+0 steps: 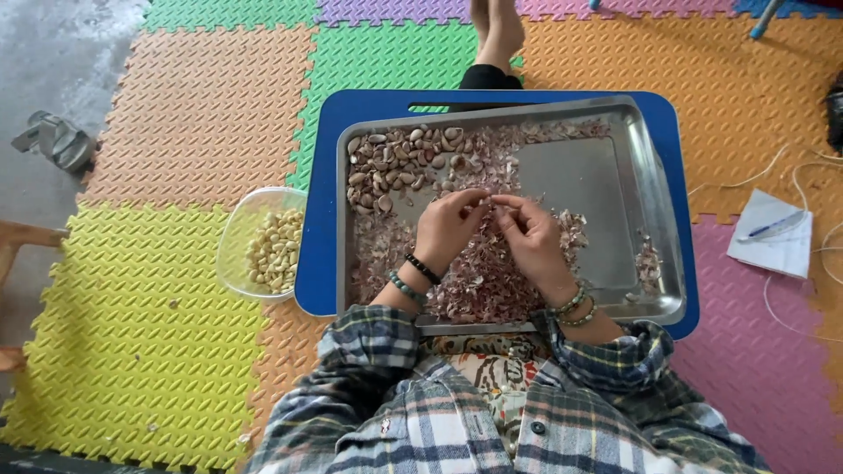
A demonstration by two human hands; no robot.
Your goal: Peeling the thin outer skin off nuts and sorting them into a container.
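Clearly, at the far left on the foam floor mat (158, 290) stands a clear plastic bowl (260, 246) with pale peeled cloves inside. Next to it, a blue board (318, 263) carries a metal tray (650, 219), which holds unpeeled garlic cloves (391, 167) in its upper left corner and a wide heap of purple-pink skins (479, 281) in the middle.

Above this heap the left hand (446, 228) and the right hand (527, 235) meet, fingertips pinched closely on one small garlic clove (492, 201) between them. The clove is mostly hidden by the fingers, so I cannot tell which way its long axis or its tip points.

I judge the clove light and firm, with a thin, dry, brittle skin that tears easily; once bare it may be a little slippery. The best grip seems at its two ends.
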